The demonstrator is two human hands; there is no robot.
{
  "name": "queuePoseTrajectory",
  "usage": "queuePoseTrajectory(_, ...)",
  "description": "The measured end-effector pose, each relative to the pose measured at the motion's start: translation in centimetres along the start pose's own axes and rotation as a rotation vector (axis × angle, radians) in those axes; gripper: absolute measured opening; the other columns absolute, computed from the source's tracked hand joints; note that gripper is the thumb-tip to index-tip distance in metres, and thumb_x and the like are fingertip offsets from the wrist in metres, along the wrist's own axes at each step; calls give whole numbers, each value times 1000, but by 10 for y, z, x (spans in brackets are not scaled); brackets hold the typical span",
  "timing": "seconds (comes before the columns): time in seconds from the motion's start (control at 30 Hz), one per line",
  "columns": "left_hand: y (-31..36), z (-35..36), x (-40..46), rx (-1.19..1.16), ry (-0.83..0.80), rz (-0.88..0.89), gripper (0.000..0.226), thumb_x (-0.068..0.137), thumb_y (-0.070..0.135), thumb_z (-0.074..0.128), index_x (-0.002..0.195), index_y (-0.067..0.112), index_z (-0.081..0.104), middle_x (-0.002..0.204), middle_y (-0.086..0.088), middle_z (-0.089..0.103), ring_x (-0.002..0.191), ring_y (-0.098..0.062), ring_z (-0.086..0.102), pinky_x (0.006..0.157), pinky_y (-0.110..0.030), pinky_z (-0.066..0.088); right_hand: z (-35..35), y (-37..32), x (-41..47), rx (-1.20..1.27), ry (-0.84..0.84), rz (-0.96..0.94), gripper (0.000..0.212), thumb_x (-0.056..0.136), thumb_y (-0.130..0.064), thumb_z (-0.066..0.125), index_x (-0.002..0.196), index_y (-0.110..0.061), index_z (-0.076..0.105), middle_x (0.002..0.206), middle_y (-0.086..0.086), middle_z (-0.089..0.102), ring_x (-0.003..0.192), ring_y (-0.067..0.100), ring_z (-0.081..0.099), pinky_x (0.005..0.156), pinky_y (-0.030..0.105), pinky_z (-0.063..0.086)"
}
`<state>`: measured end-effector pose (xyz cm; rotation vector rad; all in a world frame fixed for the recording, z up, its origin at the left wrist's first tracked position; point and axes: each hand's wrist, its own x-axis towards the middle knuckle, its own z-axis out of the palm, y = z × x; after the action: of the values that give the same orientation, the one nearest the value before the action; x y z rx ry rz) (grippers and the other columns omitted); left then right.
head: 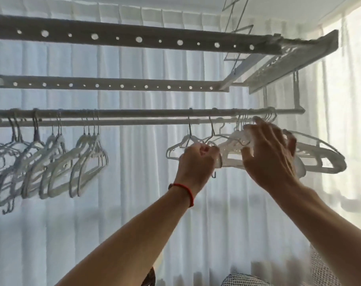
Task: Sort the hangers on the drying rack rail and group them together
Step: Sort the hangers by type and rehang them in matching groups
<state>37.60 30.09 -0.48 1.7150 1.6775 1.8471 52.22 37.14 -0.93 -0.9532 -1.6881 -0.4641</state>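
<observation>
Two round rails (146, 113) run across the drying rack overhead. Several white hangers (58, 162) hang bunched at the left. Another group of white hangers (320, 155) hangs near the right end, swung out sideways. My left hand (198, 162), with a red string on its wrist, grips the shoulder of a white hanger (175, 150) in the middle right. My right hand (272, 153) is raised with spread fingers against the right group, just below the rail; its fingertips touch the hanger necks.
Two flat perforated bars (134, 38) of the rack sit above the rails. A white sheer curtain (134, 203) covers the bright window behind. The rail stretch between the two hanger groups carries nothing. Patterned fabric (243, 280) shows at the bottom edge.
</observation>
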Motion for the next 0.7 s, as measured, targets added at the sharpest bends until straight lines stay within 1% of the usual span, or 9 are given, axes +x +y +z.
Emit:
queuePoseTrajectory(0.1,12,41,25,-90,74,-166,29,89,36,60,78,10,66,66,2,63,76,-27,70,61,-26,47,5,30,11,-42,-76,-22,44,84,-12,62,127,-13,53,128,13,58,115,36,55,95,47,40)
queuePoseTrajectory(0.17,16,56,37,-157,88,-275,26,87,32,64,90,6,65,80,-5,66,83,-29,72,66,-27,49,12,37,13,30,-128,5,36,85,-5,60,120,-7,53,108,18,62,96,40,62,75,39,40)
queuePoseTrajectory(0.27,17,63,45,-206,32,-341,15,91,11,56,77,5,58,73,-9,61,52,-23,63,40,-15,41,19,37,17,196,-170,137,12,88,-12,56,96,-4,56,89,18,67,78,39,62,65,34,39)
queuePoseTrajectory(0.3,15,63,46,-173,22,-338,17,91,6,51,75,4,56,68,-9,57,46,-20,55,34,-14,35,22,35,20,266,-225,193,15,90,-18,56,93,-3,59,82,13,65,73,35,59,62,32,41)
queuePoseTrajectory(0.37,9,62,49,-90,44,-319,15,91,5,47,81,2,58,65,-10,54,46,-18,48,39,-16,36,29,26,24,568,-389,299,26,94,-23,61,91,2,67,75,7,62,63,23,53,54,28,40)
queuePoseTrajectory(0.43,3,59,54,-67,64,-322,14,93,10,47,91,3,60,69,-10,53,50,-18,46,49,-23,39,35,14,29,779,-449,324,31,95,-23,62,86,6,68,71,11,60,58,21,49,53,31,39)
queuePoseTrajectory(0.53,2,50,62,-126,22,-375,15,94,17,46,89,10,59,70,-6,53,46,-17,48,50,-26,40,38,-1,35,695,-376,181,35,97,-28,53,71,-5,60,68,9,62,67,28,57,62,39,44)
queuePoseTrajectory(0.63,9,38,68,-352,-83,-466,18,91,14,42,78,11,54,62,-4,47,43,-17,44,48,-24,41,35,-12,34,577,-412,81,36,102,-39,37,90,-13,57,88,9,67,84,29,62,75,43,50)
queuePoseTrajectory(0.7,11,32,74,-387,-137,-504,16,92,20,41,84,11,53,65,-6,46,50,-20,45,48,-23,46,34,-17,32,579,-444,47,38,103,-40,30,96,-11,54,94,11,66,89,30,61,79,46,49)
